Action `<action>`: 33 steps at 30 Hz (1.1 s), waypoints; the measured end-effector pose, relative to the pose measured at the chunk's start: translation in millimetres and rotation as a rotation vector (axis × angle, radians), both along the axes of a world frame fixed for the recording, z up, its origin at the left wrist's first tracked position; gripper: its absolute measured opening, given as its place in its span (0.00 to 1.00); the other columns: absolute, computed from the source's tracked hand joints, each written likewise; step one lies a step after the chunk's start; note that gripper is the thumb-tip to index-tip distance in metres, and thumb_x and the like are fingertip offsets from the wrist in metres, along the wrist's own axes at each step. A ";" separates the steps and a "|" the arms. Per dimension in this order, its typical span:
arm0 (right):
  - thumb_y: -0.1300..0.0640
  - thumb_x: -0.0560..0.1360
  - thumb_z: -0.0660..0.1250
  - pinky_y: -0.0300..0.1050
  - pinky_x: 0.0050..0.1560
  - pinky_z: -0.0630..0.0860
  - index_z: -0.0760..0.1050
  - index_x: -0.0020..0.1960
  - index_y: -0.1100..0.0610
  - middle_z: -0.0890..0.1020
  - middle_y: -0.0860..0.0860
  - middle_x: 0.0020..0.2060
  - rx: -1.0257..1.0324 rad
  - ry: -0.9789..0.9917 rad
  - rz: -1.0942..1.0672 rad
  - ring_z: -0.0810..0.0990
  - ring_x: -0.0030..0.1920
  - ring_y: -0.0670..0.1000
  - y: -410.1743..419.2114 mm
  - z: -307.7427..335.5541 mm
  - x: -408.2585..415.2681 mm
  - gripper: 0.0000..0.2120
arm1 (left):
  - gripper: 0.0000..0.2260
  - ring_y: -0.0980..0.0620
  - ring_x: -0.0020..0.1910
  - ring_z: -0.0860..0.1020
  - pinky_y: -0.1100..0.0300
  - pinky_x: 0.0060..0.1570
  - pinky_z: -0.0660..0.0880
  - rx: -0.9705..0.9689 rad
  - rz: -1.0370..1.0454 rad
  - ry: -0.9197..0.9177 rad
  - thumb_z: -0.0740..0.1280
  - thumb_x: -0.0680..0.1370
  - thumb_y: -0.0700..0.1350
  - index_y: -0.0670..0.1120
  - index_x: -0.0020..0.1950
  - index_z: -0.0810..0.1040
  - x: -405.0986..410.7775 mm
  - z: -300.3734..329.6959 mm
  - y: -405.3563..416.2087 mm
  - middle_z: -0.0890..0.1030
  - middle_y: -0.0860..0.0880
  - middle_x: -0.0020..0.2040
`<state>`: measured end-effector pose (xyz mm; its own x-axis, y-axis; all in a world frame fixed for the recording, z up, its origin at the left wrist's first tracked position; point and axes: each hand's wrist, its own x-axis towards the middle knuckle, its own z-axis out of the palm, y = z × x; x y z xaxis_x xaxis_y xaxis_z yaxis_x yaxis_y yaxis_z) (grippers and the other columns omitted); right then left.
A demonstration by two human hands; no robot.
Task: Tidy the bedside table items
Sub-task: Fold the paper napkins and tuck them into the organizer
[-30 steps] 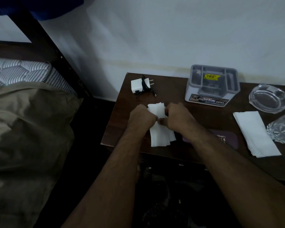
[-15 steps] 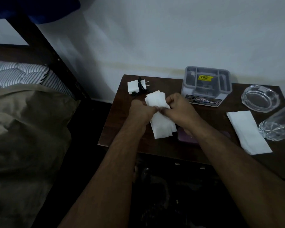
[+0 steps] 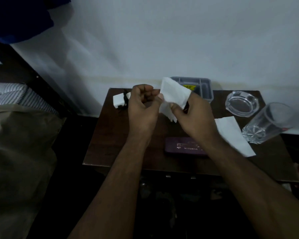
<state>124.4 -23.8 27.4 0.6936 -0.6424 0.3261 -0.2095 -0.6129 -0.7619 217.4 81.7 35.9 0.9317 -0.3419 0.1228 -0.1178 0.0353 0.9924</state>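
Tissue is up in the air between my 2 hands, lifted off the surface. My left hand pinches its left edge with the thumb, and the other fingers are curled in. My right hand pinches the lower right part of it. Some loose bits hang down under the fold.

What could go wrong? I think the tissue could rip. It looks thin and soft, and 2 hands pulling apart too hard could tear it. It could also slip out of 1 pinch and flop open, so the fold would be lost.

The glass stands near my right arm, close to the right edge. The ashtray sits just behind it. If I swing my right arm out to put the tissue down, I could bump the glass. It could tip or fall off and break.

Another tissue lies flat beside the glass, partly under my right arm. My arm could drag it and mess it up.

The case lies under my wrists, near the front. The charger sits at the back left, just behind my left hand, and its cord could catch on my fingers. The gray box is at the back, partly hidden by the tissue.

The room is dim, so small edges are hard to see.
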 end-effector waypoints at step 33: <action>0.57 0.80 0.65 0.33 0.47 0.75 0.79 0.59 0.61 0.86 0.51 0.50 0.172 -0.277 -0.551 0.82 0.49 0.45 -69.4 1.5 18.4 0.11 | 0.09 0.42 0.61 0.70 0.51 0.54 0.64 0.895 -0.202 -0.622 0.69 0.80 0.43 0.50 0.57 0.86 -11.8 -24.4 -88.1 0.79 0.48 0.59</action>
